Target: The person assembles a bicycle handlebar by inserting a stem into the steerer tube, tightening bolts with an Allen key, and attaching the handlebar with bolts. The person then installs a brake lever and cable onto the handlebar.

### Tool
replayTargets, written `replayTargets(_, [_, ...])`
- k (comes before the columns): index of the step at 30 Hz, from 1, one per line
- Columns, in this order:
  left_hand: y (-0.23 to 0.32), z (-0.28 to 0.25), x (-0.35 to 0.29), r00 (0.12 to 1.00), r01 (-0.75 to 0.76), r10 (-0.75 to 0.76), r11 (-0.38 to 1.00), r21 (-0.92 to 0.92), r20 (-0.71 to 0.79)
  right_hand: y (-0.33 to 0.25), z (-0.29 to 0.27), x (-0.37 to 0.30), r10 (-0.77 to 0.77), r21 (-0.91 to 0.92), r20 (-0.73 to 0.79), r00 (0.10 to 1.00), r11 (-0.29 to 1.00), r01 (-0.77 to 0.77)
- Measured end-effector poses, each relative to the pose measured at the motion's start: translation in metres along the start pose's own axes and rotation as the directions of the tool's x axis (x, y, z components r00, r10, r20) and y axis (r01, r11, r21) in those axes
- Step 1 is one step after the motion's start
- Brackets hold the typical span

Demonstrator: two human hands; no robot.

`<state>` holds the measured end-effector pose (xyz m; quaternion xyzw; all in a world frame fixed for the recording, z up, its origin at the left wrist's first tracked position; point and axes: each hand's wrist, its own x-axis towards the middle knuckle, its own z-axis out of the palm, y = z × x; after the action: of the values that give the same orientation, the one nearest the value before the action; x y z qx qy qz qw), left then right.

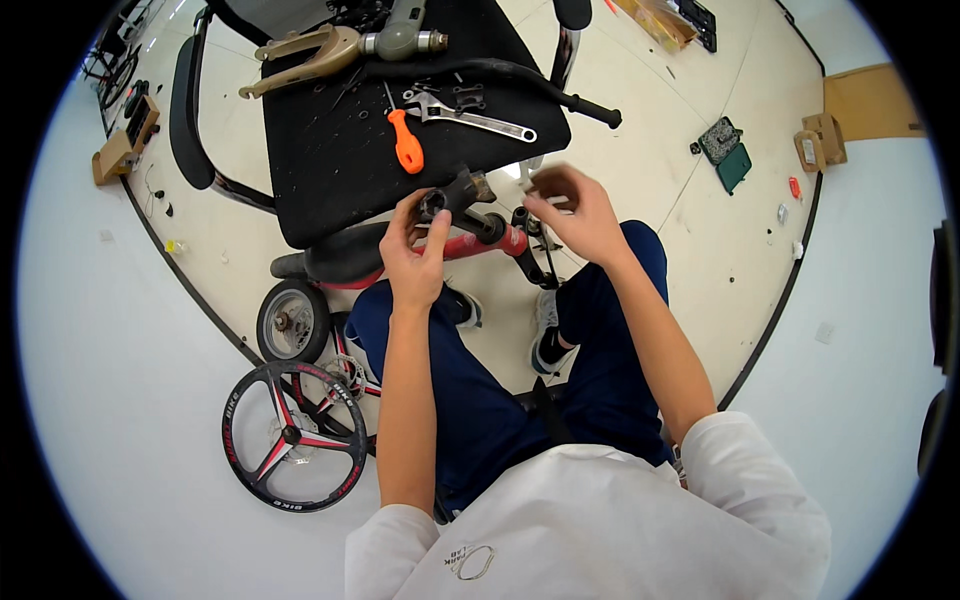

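My left hand (415, 255) is closed around a dark metal clamp-like part (458, 193) with a round opening, its thumb and fingers on either side of that opening. The part sits at the upper end of a small bike's red frame (478, 243), and whether it is fixed there I cannot tell. To its right, my right hand (575, 215) is raised with curled fingers, thumb and forefinger close together. Blur hides what they pinch. A black saddle (345, 252) lies left of the frame. On the black chair seat (310, 160) are an orange-handled screwdriver (405, 145) and an adjustable wrench (478, 119).
A beige fork (310, 55) and a curved black handlebar (520, 70) lie on the chair. At lower left are a small grey wheel (292, 320) and a three-spoke wheel (345, 415). A green tool case (733, 168) lies open on the floor; cardboard boxes (822, 142) stand beyond.
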<state>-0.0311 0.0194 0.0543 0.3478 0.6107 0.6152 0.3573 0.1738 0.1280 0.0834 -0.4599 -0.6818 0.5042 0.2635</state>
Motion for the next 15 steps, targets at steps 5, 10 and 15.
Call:
replayTargets(5, [-0.003,0.005,0.001,1.000,0.001,0.000,1.000,-0.025,0.029,-0.054,0.041,0.043,-0.220,0.039,0.173,0.960,0.976,0.216])
replayTargets(10, [-0.035,0.051,-0.004,0.989,-0.009,-0.043,0.935,-0.355,-0.140,-0.053,0.064,0.050,-0.245,-0.149,0.320,0.915,0.941,0.304])
replayTargets(15, [-0.068,0.079,0.007,0.954,-0.196,0.141,0.961,-0.197,-0.264,-0.063,0.044,0.058,-0.276,-0.290,0.549,0.789,0.822,0.489])
